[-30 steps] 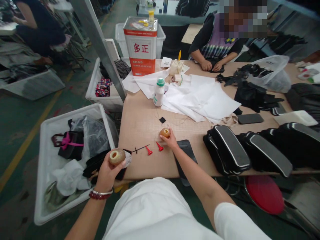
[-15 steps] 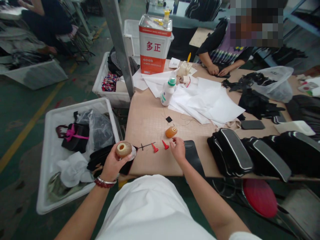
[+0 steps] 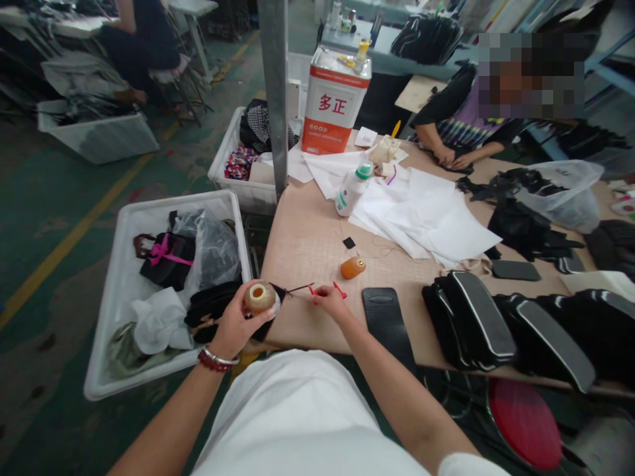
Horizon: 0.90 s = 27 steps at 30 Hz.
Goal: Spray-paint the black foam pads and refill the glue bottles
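My left hand (image 3: 233,324) is wrapped round a cloudy brownish bottle (image 3: 262,301), whose uncapped round mouth faces up. It holds the bottle above the table's left front corner. My right hand (image 3: 330,301) is closed in a pinch at a small red pointed nozzle (image 3: 311,289), partly hidden by the fingers. Just beyond the knuckles lies a second red nozzle (image 3: 340,289). An orange-amber bottle (image 3: 352,268) lies on its side farther back. Between the hands lies a thin dark rod (image 3: 300,288) with a crosspiece.
Left of the table (image 3: 297,225) stands a white bin (image 3: 166,201) with bags and cloth. A metal post (image 3: 274,99), adhesive can (image 3: 335,102), white bottle (image 3: 351,192) and paper sheets (image 3: 421,211) are farther back. Black padded pieces (image 3: 471,324) lie right. A co-worker's hands (image 3: 451,158) work across the table.
My right hand has moved left and down from beside the amber bottle to the nearer red nozzle and closed on it. My left hand still holds the brownish bottle. The view has shifted left.
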Available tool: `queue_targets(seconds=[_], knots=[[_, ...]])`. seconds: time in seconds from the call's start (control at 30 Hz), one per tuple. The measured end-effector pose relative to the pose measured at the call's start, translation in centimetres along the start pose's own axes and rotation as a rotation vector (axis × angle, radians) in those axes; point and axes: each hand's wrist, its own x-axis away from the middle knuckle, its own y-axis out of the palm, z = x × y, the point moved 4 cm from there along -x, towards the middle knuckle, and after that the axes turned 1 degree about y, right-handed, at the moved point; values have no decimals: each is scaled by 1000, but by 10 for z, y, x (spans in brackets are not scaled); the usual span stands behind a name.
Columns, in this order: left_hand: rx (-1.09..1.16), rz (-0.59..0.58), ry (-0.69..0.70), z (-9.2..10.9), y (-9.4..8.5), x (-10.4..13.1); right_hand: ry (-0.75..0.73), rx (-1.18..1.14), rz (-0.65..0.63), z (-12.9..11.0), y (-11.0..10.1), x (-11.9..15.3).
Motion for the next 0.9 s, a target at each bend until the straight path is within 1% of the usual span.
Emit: queue_targets(seconds=[0.1, 0.2, 0.3, 0.4, 0.57, 0.67, 0.73, 0.8, 0.9], knots=[[-37, -44, 27, 1, 4, -2, -87, -99, -61, -10, -10, 15], [-57, -78, 58, 3, 10, -6, -103, -113, -47, -10, -21, 19], [-62, -77, 68, 1, 13, -9, -55, -103, 23, 2, -30, 14], [-33, -67, 26, -7, 11, -10, 2, -113, 73, 18, -37, 12], [-26, -5, -10, -19, 3, -10, 91, -173, 111, 41, -48, 27], [-35, -29, -22, -25, 5, -12, 159, -279, 159, 50, -55, 32], [-50, -90, -26, -29, 12, -14, 207, -391, 187, 50, -61, 32], [-80, -169, -20, -32, 24, -16, 237, -525, 191, 44, -67, 30], [-116, -241, -11, -34, 47, -18, 222, -717, 150, 20, -75, 36]])
